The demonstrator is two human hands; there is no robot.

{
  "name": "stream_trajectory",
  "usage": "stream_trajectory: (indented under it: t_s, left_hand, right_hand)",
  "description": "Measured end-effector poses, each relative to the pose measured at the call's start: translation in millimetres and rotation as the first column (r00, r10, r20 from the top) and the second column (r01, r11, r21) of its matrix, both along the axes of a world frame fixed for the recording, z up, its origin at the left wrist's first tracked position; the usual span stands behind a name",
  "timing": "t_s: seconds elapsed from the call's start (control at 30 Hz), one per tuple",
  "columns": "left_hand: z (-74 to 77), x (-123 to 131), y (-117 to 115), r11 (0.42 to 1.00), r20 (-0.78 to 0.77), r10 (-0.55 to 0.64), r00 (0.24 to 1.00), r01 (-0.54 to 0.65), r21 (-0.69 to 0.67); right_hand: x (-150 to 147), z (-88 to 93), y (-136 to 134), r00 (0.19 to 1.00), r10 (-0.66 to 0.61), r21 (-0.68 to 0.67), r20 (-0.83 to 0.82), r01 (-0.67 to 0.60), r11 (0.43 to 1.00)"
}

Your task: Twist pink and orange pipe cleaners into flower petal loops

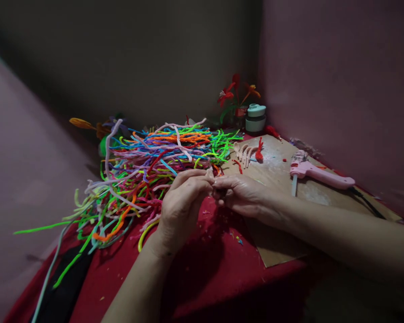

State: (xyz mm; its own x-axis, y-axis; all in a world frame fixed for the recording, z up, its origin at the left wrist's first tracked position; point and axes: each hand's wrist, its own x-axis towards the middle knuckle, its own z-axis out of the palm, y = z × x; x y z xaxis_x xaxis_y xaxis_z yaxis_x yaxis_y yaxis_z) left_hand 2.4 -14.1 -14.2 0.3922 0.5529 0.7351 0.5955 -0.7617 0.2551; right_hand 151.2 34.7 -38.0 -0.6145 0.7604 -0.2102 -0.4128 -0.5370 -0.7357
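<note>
My left hand is closed in a pinch, its fingertips around a small pale pink piece of pipe cleaner. My right hand meets it from the other side, thumb and fingers pressed together at the lower end of the same piece. The fingers cover most of the piece, so its full shape is hidden. Just behind the hands, several pale pink curled pipe cleaner pieces lie on a cardboard sheet, beside a red twisted pipe cleaner piece.
A big heap of colourful pipe cleaners spreads to the left over the red cloth. A pink glue gun with a black cord lies on the cardboard at right. At the back stand a pale green-lidded container and red pipe cleaner flowers.
</note>
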Motion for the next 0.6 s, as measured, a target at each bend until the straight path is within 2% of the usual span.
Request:
stream_trajectory:
  t_s: [0.2,0.33,0.43,0.6]
  left_hand:
    - [7.9,-5,-4,0.991,0.128,-0.017,0.992,0.034,-0.132]
    - [9.7,-7,-6,0.980,0.124,-0.010,0.992,0.035,-0.196]
    - [10.8,-5,-7,0.979,0.111,0.039,0.993,-0.016,-0.203]
    - [14.9,-2,-7,0.988,0.032,0.042,0.999,-0.037,-0.148]
  right_hand:
    - [1,1.9,-3,0.999,0.024,0.123,0.036,-0.028,0.992]
    - [0,0.7,-3,0.997,0.028,0.207,0.077,-0.044,0.977]
    - [1,0.3,-1,0.993,0.067,0.259,0.093,-0.089,0.962]
    - [1,-0.2,2,0.989,0.046,0.197,0.139,-0.073,0.978]
